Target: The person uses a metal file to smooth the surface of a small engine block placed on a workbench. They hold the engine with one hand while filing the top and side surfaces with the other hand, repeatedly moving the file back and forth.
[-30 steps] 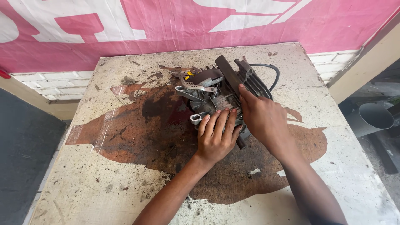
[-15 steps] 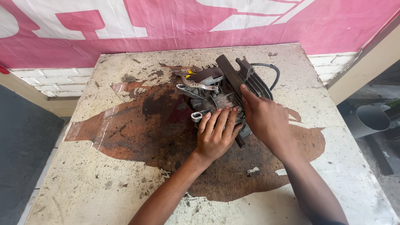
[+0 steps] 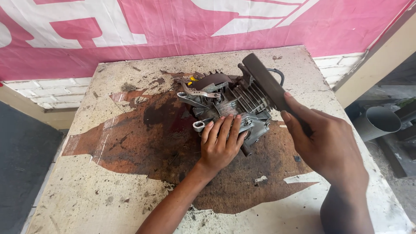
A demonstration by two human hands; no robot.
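Near the bench's (image 3: 108,190) far edge sits the small engine (image 3: 225,104), on a dark stain. My left hand (image 3: 220,145) lies flat on its near side, fingers (image 3: 225,128) spread and gripping nothing. My right hand (image 3: 327,143) closes its fingers around a flat dark bar (image 3: 265,82), tilted over the engine's fins. I see open bench left and near; the right edge is close.

Your left hand (image 3: 221,143) covers the engine block's (image 3: 229,104) near face, and your right hand (image 3: 325,143) hides the lower end of the flat dark bar (image 3: 264,82). At 2 o'clock the black cable (image 3: 277,73) disappears behind that bar, and at 3 o'clock the picture's edge cuts off the grey pipe (image 3: 379,121).
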